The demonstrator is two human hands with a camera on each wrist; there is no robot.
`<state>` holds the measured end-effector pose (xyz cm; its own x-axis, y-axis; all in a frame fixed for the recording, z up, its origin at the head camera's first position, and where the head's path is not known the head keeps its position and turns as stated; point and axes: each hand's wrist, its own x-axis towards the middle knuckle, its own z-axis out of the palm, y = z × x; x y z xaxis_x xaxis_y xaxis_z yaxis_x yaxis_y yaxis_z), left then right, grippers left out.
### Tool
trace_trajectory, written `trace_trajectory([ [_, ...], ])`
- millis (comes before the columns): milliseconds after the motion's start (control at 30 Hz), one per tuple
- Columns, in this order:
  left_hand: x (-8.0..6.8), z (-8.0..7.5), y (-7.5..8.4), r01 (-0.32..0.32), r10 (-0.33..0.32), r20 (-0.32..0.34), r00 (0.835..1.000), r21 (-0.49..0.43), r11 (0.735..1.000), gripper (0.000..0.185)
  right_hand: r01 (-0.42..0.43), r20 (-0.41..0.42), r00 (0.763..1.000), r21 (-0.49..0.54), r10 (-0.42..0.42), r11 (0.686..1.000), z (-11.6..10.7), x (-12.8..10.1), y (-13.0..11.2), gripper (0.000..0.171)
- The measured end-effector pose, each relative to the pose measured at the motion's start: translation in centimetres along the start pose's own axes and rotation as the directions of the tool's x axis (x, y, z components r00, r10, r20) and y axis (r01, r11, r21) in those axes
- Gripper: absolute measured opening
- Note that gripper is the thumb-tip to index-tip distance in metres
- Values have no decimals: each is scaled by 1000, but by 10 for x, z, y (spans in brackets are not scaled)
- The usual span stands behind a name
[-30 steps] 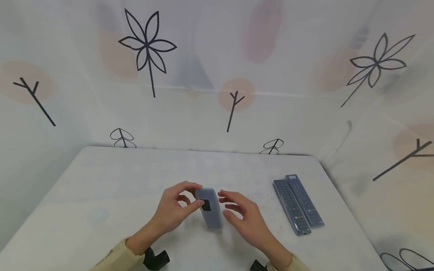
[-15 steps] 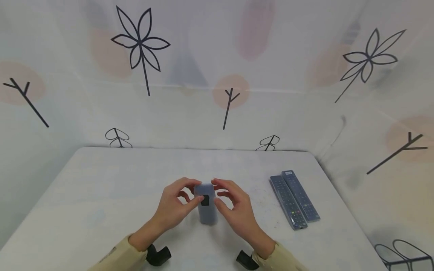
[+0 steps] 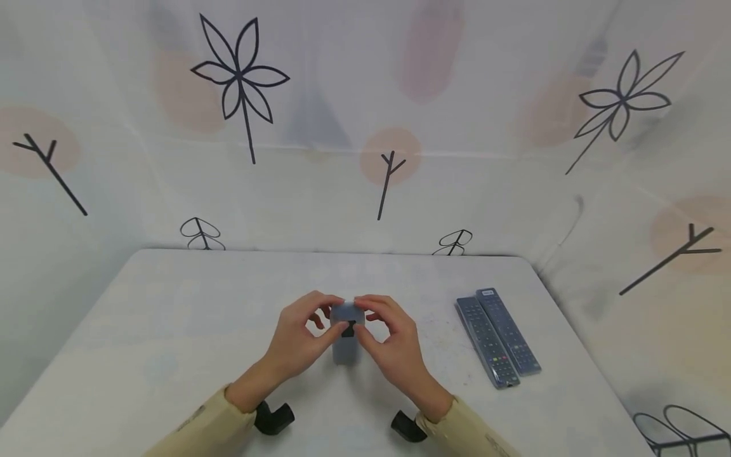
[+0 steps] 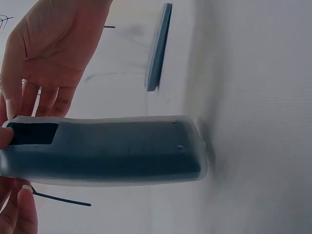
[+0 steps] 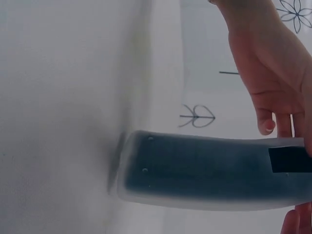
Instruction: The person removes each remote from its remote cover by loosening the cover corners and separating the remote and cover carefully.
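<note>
the grey remote in its clear sleeve now stands nearly on end in the middle of the counter, its lower end on the surface and its top between the two hands. a second ago it lay tilted and longer in the head view, with only the left hand pinching it while the right hand hovered beside it, fingers loose. since then the right hand has closed in, and both grips are now narrow, thumb and fingertips of each pinching the top end by the black patch. the wrist views show the body with one end against the counter. judged from this, the remote has been raised upright and the holding is now shared by two hands. two more remotes lie side by side, well apart to the right, untouched.
</note>
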<state>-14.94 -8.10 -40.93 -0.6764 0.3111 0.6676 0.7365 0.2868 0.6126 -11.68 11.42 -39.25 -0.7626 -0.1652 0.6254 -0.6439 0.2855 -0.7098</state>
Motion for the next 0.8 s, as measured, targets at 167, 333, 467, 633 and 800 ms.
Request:
trace_trajectory([
  [167, 3, 2, -2, -35, 35, 10, 999, 13, 999, 36, 32, -37, 999, -11, -33, 999, -1, 8, -15, 34],
  [333, 4, 1, -3, -70, 69, 15, 997, 41, 997, 37, 40, -43, 998, -17, -41, 999, -2, 9, -16, 30],
  [467, 3, 2, -6, -86, 85, 21, 996, 61, 994, 39, 58, -44, 997, -29, -59, 998, 0, 7, -11, 30],
  [633, 4, 5, -12, -109, 109, 7, 994, 61, 992, 40, 82, -50, 995, -30, -84, 996, 1, 9, -6, 30],
  [800, 4, 6, -14, -109, 110, -15, 994, 77, 991, 41, 76, -53, 996, -24, -77, 997, 2, 11, -4, 28],
])
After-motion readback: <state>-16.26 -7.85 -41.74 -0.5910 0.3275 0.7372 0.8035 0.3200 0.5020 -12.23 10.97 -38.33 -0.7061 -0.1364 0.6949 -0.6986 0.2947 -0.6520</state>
